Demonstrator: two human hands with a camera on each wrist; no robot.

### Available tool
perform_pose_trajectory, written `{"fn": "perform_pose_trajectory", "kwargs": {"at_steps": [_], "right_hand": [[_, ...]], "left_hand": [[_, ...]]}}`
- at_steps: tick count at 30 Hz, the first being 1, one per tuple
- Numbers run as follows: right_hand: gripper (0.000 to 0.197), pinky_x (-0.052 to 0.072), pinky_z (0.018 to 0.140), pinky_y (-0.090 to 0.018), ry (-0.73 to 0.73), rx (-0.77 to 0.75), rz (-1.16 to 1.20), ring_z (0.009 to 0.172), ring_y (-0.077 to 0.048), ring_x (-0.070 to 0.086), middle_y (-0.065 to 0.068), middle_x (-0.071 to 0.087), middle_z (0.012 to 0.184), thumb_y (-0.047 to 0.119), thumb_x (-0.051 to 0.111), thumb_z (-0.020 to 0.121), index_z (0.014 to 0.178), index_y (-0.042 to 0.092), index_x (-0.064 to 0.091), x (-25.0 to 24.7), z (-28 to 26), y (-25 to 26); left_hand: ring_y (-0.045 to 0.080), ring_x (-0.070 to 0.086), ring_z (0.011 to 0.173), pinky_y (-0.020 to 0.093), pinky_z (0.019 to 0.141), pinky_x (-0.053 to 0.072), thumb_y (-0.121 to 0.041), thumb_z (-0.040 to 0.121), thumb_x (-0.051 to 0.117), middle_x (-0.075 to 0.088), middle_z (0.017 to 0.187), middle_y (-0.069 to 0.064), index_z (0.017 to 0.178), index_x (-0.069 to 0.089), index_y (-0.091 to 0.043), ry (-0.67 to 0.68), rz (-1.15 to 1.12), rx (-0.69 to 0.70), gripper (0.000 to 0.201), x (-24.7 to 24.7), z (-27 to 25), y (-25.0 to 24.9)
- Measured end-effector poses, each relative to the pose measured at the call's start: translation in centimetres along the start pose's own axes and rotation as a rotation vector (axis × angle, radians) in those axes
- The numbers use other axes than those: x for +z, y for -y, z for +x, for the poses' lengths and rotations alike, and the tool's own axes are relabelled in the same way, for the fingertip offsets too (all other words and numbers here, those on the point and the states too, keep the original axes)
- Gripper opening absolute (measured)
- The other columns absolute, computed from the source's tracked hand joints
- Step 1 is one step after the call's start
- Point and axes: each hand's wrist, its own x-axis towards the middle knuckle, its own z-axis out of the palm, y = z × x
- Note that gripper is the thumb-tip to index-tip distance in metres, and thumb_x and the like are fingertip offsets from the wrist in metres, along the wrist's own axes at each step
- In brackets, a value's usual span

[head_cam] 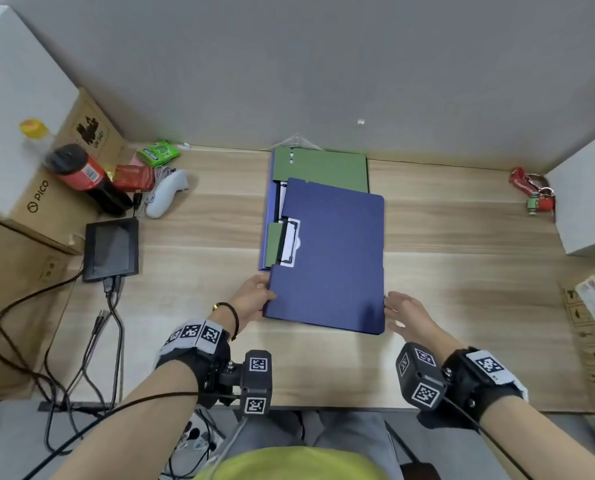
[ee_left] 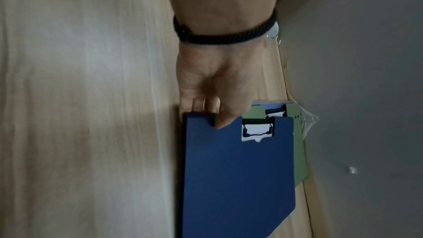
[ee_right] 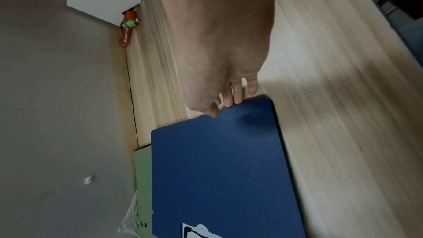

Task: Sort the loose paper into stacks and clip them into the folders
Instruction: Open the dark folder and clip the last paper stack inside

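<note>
A closed dark blue folder (head_cam: 327, 265) (ee_left: 238, 178) (ee_right: 217, 169) lies in the middle of the wooden desk, its metal clip (head_cam: 289, 242) showing through a notch on the left edge. It overlaps a green folder (head_cam: 320, 168) (ee_right: 142, 169) at the back, and a lighter blue folder (head_cam: 266, 216) with white paper (head_cam: 282, 199) sits underneath. My left hand (head_cam: 254, 296) (ee_left: 213, 113) pinches the blue folder's near left corner, thumb on top. My right hand (head_cam: 400, 310) (ee_right: 228, 97) is beside the near right corner, straight fingers touching its edge.
At the left stand cardboard boxes (head_cam: 22, 202), a dark bottle (head_cam: 84, 178), a white controller (head_cam: 166, 194), a small black screen (head_cam: 111, 249) and cables (head_cam: 112, 323). A white box (head_cam: 587, 199) and a red keychain (head_cam: 531, 192) are at the right. The grey wall (head_cam: 324, 81) runs behind the folders.
</note>
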Motion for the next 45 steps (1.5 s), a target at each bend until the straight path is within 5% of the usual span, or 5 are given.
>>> {"fn": "perform_pose_trajectory", "kwargs": {"at_steps": [3,9,25,34,45], "right_hand": [[0.022,0.028,0.064,-0.029,0.027,0.029,0.011,0.072,-0.02,0.036,-0.003,0.039,0.078,0.014,0.05,0.083,0.069,0.024,0.037,0.1,0.3,-0.5],[0.023,0.048,0.071,-0.032,0.041,0.064,0.088,0.079,-0.018,0.055,0.002,0.06,0.082,0.012,0.046,0.093,0.072,0.022,0.048,0.3,0.4,1.0],[0.046,0.039,0.106,-0.037,0.045,-0.098,0.213,0.123,-0.02,0.048,-0.007,0.047,0.141,0.004,0.049,0.094,0.139,0.009,0.038,1.7,4.0,4.7],[0.041,0.03,0.101,-0.026,0.074,-0.18,0.158,0.114,-0.012,0.051,0.002,0.058,0.125,-0.004,0.034,0.094,0.127,0.014,0.05,2.4,4.6,6.4],[0.064,0.029,0.106,-0.03,0.063,-0.167,-0.078,0.133,-0.019,0.038,0.003,0.043,0.144,-0.005,0.031,0.087,0.148,0.016,0.032,3.3,6.4,6.2]], "left_hand": [[0.023,0.057,0.106,0.024,0.067,0.053,0.004,0.097,0.04,0.057,0.129,0.01,0.13,0.044,-0.009,0.067,0.039,0.02,0.036,0.0,-0.3,0.4],[0.017,0.06,0.106,0.026,0.075,0.054,-0.004,0.1,0.039,0.058,0.128,0.004,0.133,0.046,-0.017,0.098,-0.046,0.152,0.036,-1.2,0.0,-1.2],[0.016,0.056,0.116,0.03,0.103,0.042,0.0,0.096,0.041,0.06,0.125,-0.001,0.133,0.05,-0.014,-0.18,0.032,0.306,0.04,0.8,3.5,-4.4],[0.029,0.054,0.113,0.045,0.101,0.045,-0.027,0.07,0.046,0.058,0.123,0.006,0.114,0.059,-0.03,-0.322,0.282,0.254,0.045,0.8,6.5,-3.8],[0.017,0.053,0.105,0.024,0.092,0.039,0.019,0.085,0.029,0.056,0.114,0.001,0.128,0.052,-0.005,-0.219,0.167,0.286,0.054,0.9,3.7,-5.2]]}}
